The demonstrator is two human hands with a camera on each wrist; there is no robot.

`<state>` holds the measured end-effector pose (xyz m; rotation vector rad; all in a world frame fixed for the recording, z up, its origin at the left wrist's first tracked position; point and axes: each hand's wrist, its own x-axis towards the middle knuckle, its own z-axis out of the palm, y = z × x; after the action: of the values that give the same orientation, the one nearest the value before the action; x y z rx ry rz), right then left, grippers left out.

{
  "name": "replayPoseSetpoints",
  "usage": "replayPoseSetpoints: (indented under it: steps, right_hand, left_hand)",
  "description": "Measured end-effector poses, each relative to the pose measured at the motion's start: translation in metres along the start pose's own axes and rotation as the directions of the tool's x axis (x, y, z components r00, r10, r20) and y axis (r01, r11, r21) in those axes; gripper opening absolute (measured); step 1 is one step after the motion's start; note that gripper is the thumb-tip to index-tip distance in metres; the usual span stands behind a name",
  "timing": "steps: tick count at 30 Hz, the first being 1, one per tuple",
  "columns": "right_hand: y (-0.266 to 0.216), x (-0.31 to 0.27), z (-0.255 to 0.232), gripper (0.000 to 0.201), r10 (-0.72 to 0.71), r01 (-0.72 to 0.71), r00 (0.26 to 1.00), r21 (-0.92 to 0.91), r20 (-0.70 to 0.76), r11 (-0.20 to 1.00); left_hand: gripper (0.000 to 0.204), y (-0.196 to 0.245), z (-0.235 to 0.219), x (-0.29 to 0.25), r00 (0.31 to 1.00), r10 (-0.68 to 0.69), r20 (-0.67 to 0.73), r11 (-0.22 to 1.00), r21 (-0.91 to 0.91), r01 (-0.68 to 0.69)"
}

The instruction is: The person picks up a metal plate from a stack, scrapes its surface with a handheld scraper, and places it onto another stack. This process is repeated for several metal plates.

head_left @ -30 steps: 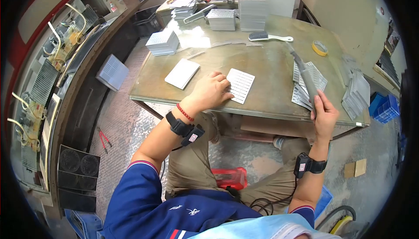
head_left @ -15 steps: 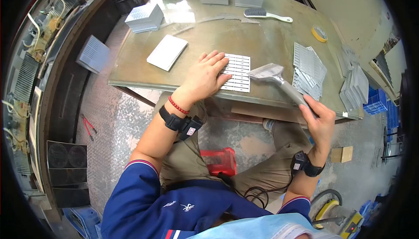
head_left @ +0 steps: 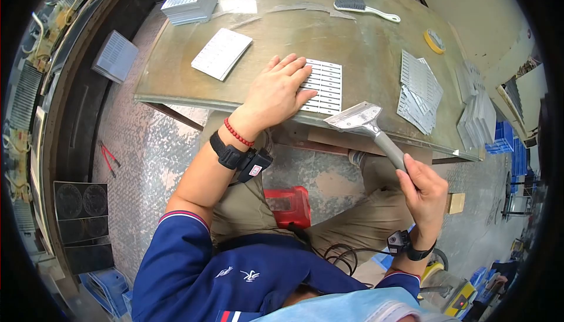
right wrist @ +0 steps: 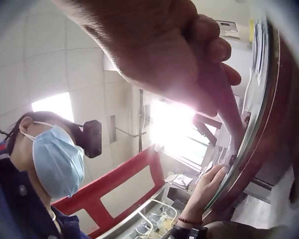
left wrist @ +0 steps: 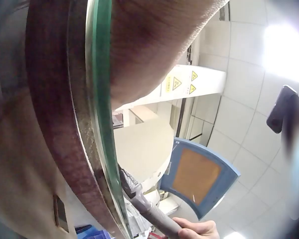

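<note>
My left hand (head_left: 276,91) lies with straight fingers over the left part of a white sheet (head_left: 324,86) printed with rows of dark marks, near the table's front edge. With my right hand (head_left: 424,190) I grip the grey handle of a scraper (head_left: 389,147). Its wide metal blade points left, at the table edge just below the sheet's lower right corner. The left wrist view also shows the scraper (left wrist: 162,221), held by the right hand (left wrist: 197,229). In the right wrist view, fingers of the right hand (right wrist: 154,55) curl round the handle.
On the glass-topped table (head_left: 376,57) lie a white stack of sheets (head_left: 222,53), a taller stack (head_left: 191,4), a brush (head_left: 367,9), yellow tape (head_left: 434,41) and loose marked sheets (head_left: 420,90). Grey-white pieces (head_left: 477,116) sit at the right edge. A red stool (head_left: 288,205) stands below.
The scraper has swung from upright over the loose sheets at right down and left to the marked sheet, then slightly toward the body. The left hand's fingers have spread flatter over the sheet.
</note>
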<state>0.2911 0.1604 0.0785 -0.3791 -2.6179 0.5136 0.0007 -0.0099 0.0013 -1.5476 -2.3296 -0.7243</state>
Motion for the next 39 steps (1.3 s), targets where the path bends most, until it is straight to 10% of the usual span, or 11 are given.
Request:
replayPoseSetpoints:
  steps: [31,39]
  right_hand:
    - [0.005,0.089,0.054,0.025,-0.066,0.043,0.996,-0.357,-0.052,0.933]
    - [0.021,0.075,0.031,0.023,0.032,-0.041,0.994,-0.084,-0.107,0.996]
  left_hand:
    - [0.046,-0.001,0.007,-0.002,1.000,0.011,0.008,0.999,0.037,-0.011]
    - [0.043,0.000,0.005,-0.003,1.000,0.002,0.012,1.000,0.021,-0.003]
